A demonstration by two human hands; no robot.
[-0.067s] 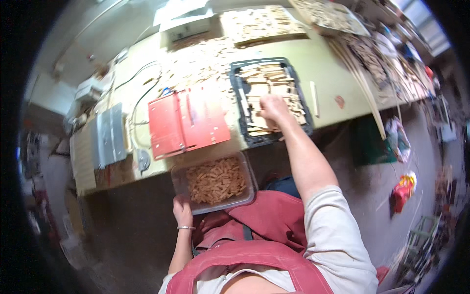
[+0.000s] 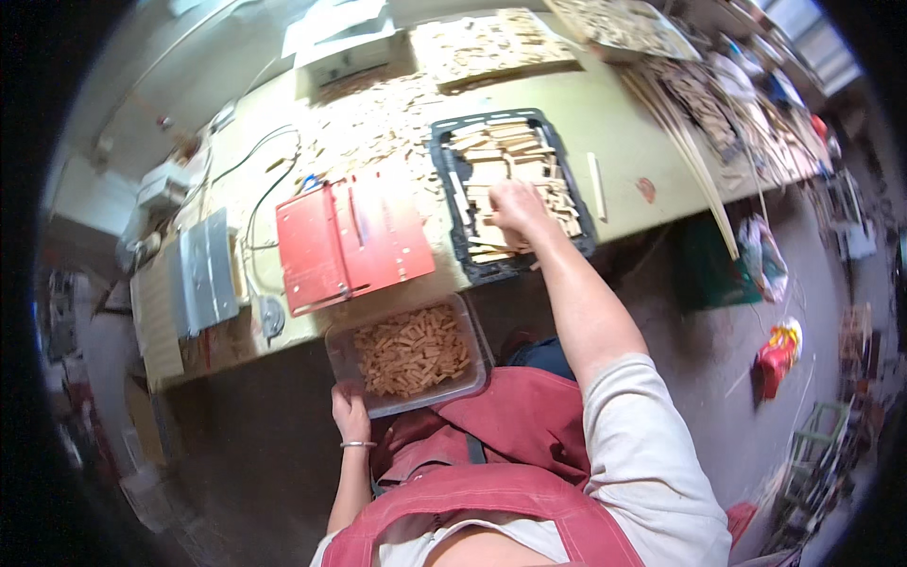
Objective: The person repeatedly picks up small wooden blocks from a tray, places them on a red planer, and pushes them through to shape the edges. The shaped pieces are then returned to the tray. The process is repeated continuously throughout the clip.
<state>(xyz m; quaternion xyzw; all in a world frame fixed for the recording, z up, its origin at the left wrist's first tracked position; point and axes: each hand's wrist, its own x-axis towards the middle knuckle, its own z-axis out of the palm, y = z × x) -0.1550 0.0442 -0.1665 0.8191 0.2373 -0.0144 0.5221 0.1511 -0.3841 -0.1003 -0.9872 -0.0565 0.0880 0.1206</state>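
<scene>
My left hand (image 2: 350,412) grips the near left corner of a clear plastic tub (image 2: 480,370), thumb over the rim. Short brown wooden pieces (image 2: 413,350) fill much of the tub, which sits by my lap at the bench's front edge. On the bench, my right hand (image 2: 518,214) reaches into a black plastic crate (image 2: 557,142). Its fingers are curled down among pale wooden strips (image 2: 505,139); whatever they pinch is hidden beneath the hand. Several strips lie stacked at the crate's far end, others loosely near the front.
A red machine table (image 2: 392,241) with a slot and fence stands left of the crate. Farther left is a grey metal plate (image 2: 207,269). Wood offcuts (image 2: 378,128) litter the back, near a loaded board (image 2: 496,45). Long strips (image 2: 694,170) overhang the right front edge.
The whole view has shifted slightly, so the bench things sit a little farther left. Both hands keep their places at the tub and in the crate.
</scene>
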